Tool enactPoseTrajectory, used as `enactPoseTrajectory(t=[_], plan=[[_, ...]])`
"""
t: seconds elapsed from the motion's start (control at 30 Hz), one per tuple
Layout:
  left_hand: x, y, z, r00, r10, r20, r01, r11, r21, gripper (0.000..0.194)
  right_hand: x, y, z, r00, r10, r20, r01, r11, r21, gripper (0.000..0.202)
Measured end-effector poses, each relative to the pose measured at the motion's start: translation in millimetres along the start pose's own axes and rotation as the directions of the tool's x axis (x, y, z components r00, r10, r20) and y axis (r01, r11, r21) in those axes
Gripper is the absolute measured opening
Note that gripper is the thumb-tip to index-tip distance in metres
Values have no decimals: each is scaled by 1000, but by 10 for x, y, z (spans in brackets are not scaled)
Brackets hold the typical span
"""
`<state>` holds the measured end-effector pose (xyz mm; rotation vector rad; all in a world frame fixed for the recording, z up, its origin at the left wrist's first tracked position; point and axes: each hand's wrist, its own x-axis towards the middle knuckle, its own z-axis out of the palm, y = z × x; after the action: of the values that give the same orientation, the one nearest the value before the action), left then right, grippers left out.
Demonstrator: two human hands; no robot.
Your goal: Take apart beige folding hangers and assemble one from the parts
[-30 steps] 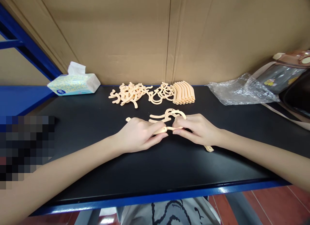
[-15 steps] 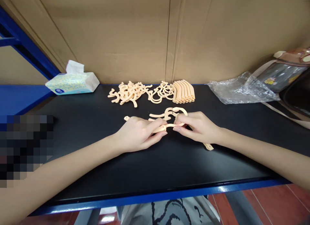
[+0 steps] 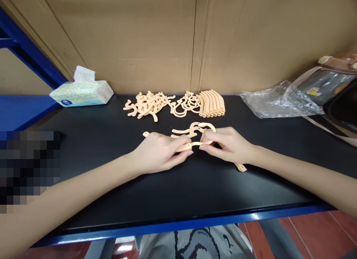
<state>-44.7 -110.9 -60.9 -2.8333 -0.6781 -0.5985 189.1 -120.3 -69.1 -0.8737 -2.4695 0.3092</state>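
Worktop (image 3: 178,192), black, blue-edged, backed by brown cardboard (image 3: 125,39); red floor (image 3: 315,229), near right. Tissue pack (image 3: 80,94), far left; plastic bag (image 3: 275,102), far right. Beige bar (image 3: 184,147), pinched in left grip (image 3: 160,152); beige hook (image 3: 213,129), pinched in right grip (image 3: 228,144), shank at bar's holed tip, between both.

This is looking like a workshop: a blue metal rail (image 3: 254,216) is running along the front edge of the black tabletop (image 3: 178,192), cardboard (image 3: 125,39) is lining its back edge, and sorted beige parts (image 3: 212,103) are piling up there
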Motion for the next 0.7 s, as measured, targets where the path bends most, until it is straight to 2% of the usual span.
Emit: enactPoseTrajectory(t=[0.7], plan=[[-2, -6, 9, 996, 30, 85, -29, 999, -16, 21, 9, -13, -8, 1000, 3, 27, -3, 1000, -2, 24]])
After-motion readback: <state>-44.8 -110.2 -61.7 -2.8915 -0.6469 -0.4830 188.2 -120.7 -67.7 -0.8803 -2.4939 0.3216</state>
